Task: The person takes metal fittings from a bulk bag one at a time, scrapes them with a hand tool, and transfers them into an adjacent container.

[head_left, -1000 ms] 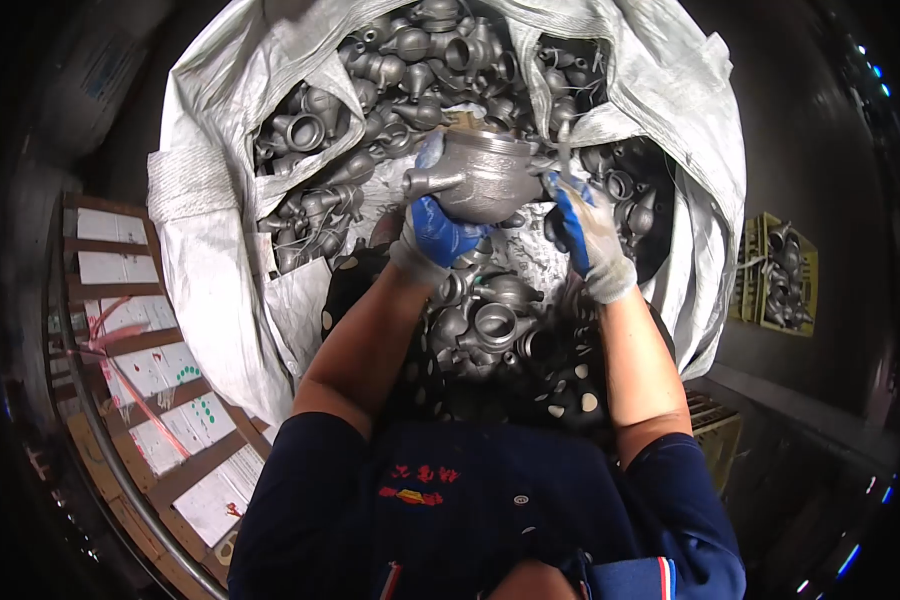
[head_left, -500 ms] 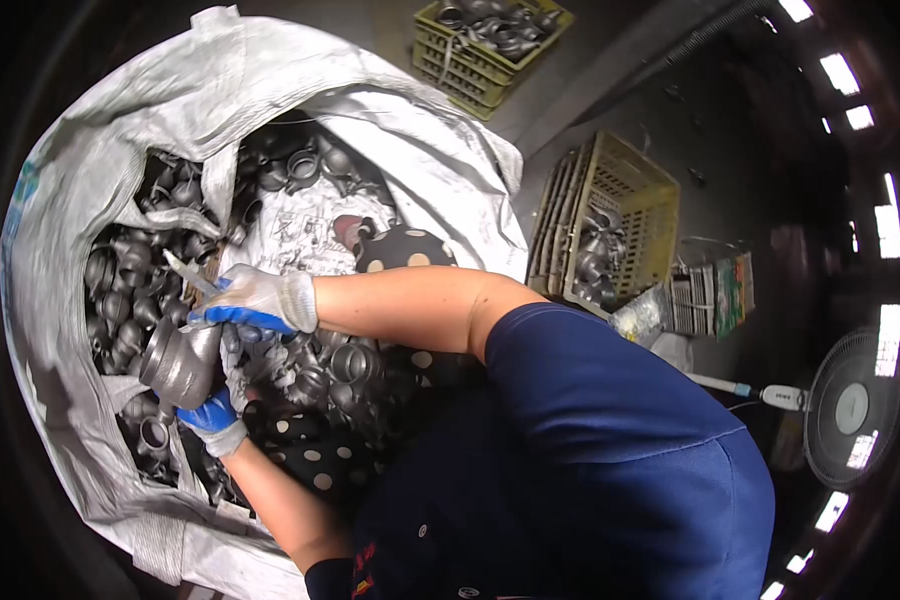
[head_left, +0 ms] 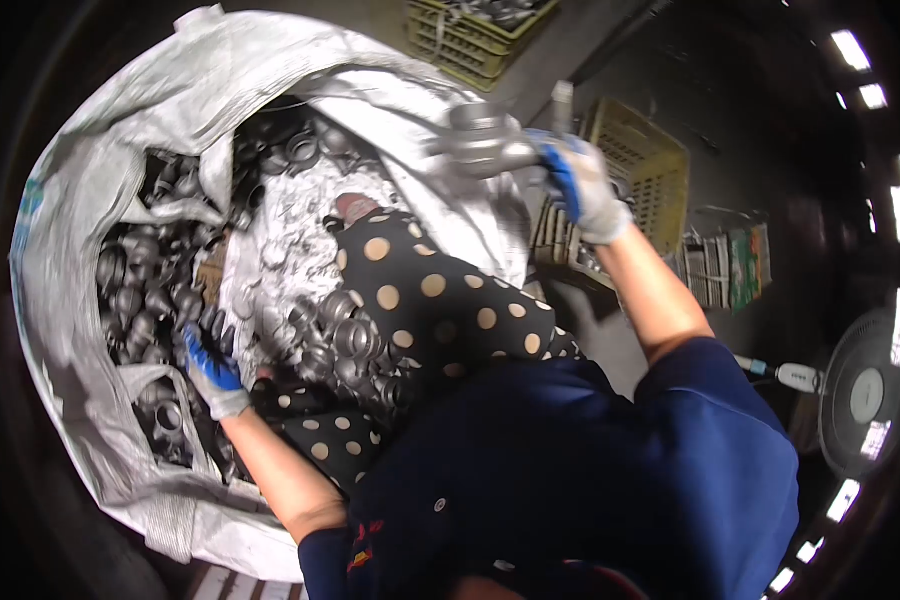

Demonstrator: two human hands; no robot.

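My right hand (head_left: pixel 585 185), in a white glove with a blue palm, is closed on a grey metal fitting (head_left: pixel 485 145) with a wide round rim, blurred by motion. A pale-tipped stick (head_left: pixel 562 105) juts up from the same hand; its kind is unclear. Both are over the right rim of the big white sack (head_left: pixel 60 330), near the crate. My left hand (head_left: pixel 213 368), gloved alike, reaches into the sack with fingers apart, beside a heap of dark metal fittings (head_left: pixel 135 290). More fittings (head_left: pixel 350 340) lie by my polka-dot trousers (head_left: pixel 435 285).
A yellow-green crate (head_left: pixel 650 185) with metal parts inside stands right of the sack. Another crate (head_left: pixel 470 45) full of parts is at the top. Bundled printed packs (head_left: pixel 725 268) and a standing fan (head_left: pixel 865 395) are further right.
My right hand has swung up and right, carrying the fitting and the stick away from the heap toward the crate. My left hand has let go of the fitting and stays over the heap.
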